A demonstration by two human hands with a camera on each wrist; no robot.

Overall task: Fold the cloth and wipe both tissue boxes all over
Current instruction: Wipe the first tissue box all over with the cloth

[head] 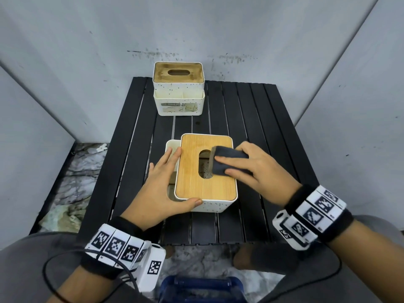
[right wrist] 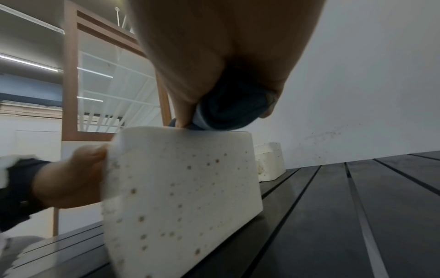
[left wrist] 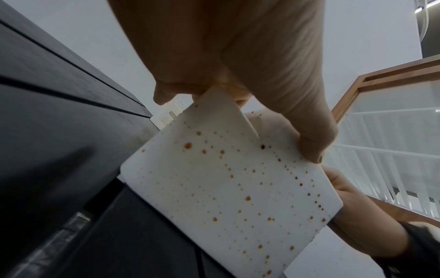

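The near tissue box (head: pixel 205 171) has a clean wooden lid and a white speckled body (left wrist: pixel 226 188), and it stands mid-table. My left hand (head: pixel 164 182) holds its left side, fingers over the side compartment and thumb round the near corner. My right hand (head: pixel 255 169) grips a folded dark grey cloth (head: pixel 228 161) and presses it on the lid beside the oval slot; the cloth (right wrist: pixel 233 107) sits on the box's top edge. The far tissue box (head: pixel 179 88), its lid stained, stands at the table's back left.
The black slatted table (head: pixel 251 106) stands in a corner of grey, spotted walls. Marble floor shows to the left and near me. A blue object (head: pixel 201 287) lies on the floor between my knees. Cables run from my wrist bands.
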